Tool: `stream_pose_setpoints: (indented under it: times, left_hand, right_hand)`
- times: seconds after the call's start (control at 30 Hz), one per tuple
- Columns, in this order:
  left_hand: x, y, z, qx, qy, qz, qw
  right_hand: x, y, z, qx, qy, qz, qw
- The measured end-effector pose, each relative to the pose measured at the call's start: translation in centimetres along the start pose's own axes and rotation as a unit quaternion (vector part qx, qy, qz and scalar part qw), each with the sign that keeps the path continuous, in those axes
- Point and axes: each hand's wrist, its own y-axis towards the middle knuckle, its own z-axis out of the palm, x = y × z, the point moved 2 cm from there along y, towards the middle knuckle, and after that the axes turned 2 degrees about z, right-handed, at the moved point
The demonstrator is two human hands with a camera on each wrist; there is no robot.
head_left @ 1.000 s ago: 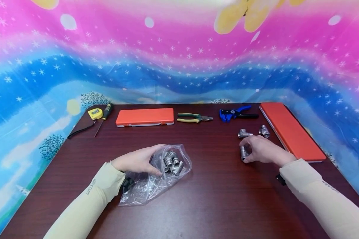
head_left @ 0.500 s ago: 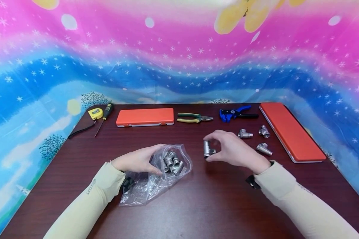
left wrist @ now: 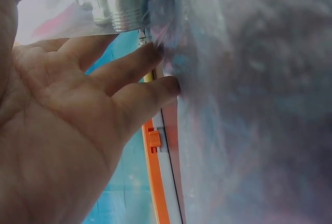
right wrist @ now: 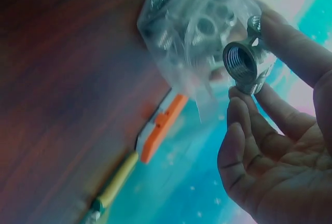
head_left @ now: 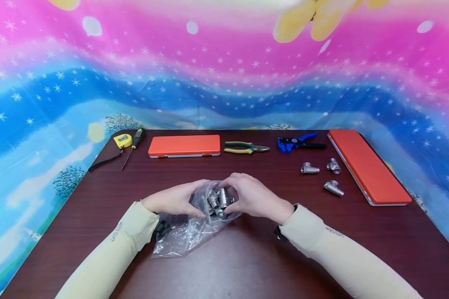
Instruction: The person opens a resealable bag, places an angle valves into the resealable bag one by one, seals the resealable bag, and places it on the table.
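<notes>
In the head view, a clear plastic bag lies on the table with several metal pipe fittings inside its mouth. My left hand holds the bag near that mouth, thumb on the near side and fingers on the far side. At the opening, my right hand pinches a silver tee fitting between thumb and fingertips. The right wrist view shows the threaded port of this tee fitting beside the bag. Three more loose tee fittings lie on the table at the right.
Along the back of the table stand a tape measure, a screwdriver, an orange case, pliers and a blue wire stripper. A longer orange case lies along the right edge. A patterned cloth hangs behind.
My right hand has lifted a tee fitting from the right side of the table and carried it left to the bag's mouth. The left hand has stayed on the bag.
</notes>
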Motion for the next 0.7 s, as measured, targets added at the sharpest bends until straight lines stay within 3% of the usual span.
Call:
stream_pose_setpoints:
  times: [0.27,0.7]
  left_hand:
    - [0.0,0.0,-0.1,0.005,-0.009,0.003,0.9999]
    - [-0.1,0.2,-0.1,0.003,-0.007,0.006,1.0]
  right_hand:
    - [0.5,0.8,1.3,0.0,0.0,-0.006,1.0]
    - [-1.0,-0.9,-0.6,-0.007,-0.001,0.004,1.0]
